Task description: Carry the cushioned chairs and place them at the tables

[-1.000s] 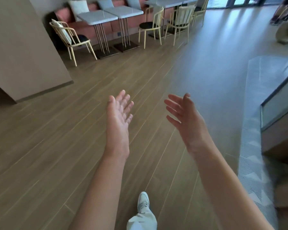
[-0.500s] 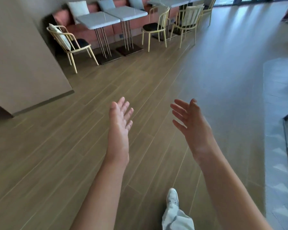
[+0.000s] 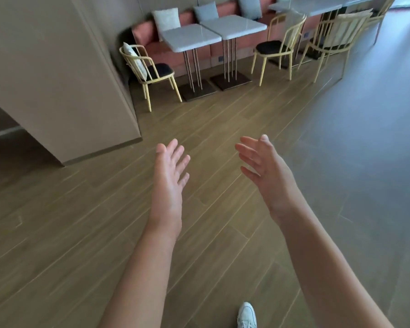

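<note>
My left hand [image 3: 171,171] and my right hand [image 3: 264,166] are stretched out in front of me over the wooden floor, palms facing each other, fingers straight, holding nothing. Ahead, a yellow-framed chair with a black seat cushion [image 3: 149,69] stands left of two grey square tables [image 3: 191,40] [image 3: 234,26]. Another such chair [image 3: 276,47] stands to the right of them, and a third chair [image 3: 336,39] stands further right at a longer table [image 3: 305,5]. All chairs are well beyond my hands.
A beige wall block [image 3: 57,79] juts out on the left, its corner close to my left hand. A pink bench with pillows [image 3: 166,20] runs behind the tables. Grey floor [image 3: 365,138] lies to the right. My white shoe [image 3: 246,316] shows at the bottom.
I have walked forward and turned left: the tables and chairs are nearer and more central. Both hands stay open and raised. The counter on the right has left the view.
</note>
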{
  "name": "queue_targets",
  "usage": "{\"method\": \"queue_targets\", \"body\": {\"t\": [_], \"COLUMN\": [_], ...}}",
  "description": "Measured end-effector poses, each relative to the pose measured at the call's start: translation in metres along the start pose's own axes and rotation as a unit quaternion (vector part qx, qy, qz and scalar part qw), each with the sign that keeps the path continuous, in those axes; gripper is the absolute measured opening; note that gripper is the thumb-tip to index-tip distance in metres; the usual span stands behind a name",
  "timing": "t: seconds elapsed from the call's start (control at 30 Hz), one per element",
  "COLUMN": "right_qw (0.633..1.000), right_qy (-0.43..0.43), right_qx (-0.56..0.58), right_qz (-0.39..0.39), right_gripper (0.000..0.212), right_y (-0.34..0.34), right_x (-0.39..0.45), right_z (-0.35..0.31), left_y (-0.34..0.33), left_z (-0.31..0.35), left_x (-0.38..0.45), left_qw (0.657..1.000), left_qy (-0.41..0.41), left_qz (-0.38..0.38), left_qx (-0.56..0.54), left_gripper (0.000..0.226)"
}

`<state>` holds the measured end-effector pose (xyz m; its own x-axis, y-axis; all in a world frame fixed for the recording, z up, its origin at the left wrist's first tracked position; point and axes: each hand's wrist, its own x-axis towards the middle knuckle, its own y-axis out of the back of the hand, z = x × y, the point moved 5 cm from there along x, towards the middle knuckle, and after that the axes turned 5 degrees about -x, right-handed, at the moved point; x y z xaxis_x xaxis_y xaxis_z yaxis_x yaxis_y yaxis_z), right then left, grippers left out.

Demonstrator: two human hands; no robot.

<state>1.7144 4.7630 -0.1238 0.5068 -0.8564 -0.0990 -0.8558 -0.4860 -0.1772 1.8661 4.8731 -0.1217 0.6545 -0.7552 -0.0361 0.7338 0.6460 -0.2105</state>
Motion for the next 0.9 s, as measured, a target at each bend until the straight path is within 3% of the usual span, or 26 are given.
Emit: {"method": "queue_targets", "body": {"t": [0.2, 0.5, 0.9], "right_qw": [0.997, 0.995, 0.999], "right_qy": [-0.032, -0.035, -0.011], "right_qx": [-0.026, -0.046, -0.050], "right_qz": [-0.071, -0.079, -0.015], "right_gripper": [0.049, 0.043, 0.037], "right_y": [-0.040, -0.078, -0.101], "right_x": [0.101, 0.259, 0.466], "right_z": [0.004, 0.015, -0.025], "left_y": [0.010, 0.030, 0.000], "left_z": [0.004, -0.012, 0.013], "left_x": [0.081, 0.244, 0.489], "left_qw": [0.998, 0.997, 1.000], "left_qy": [-0.008, -0.007, -0.021], "left_qz": [0.059, 0.083, -0.001], "left_qx": [-0.005, 0.003, 0.012], "left_gripper": [0.074, 0.072, 0.073]}}
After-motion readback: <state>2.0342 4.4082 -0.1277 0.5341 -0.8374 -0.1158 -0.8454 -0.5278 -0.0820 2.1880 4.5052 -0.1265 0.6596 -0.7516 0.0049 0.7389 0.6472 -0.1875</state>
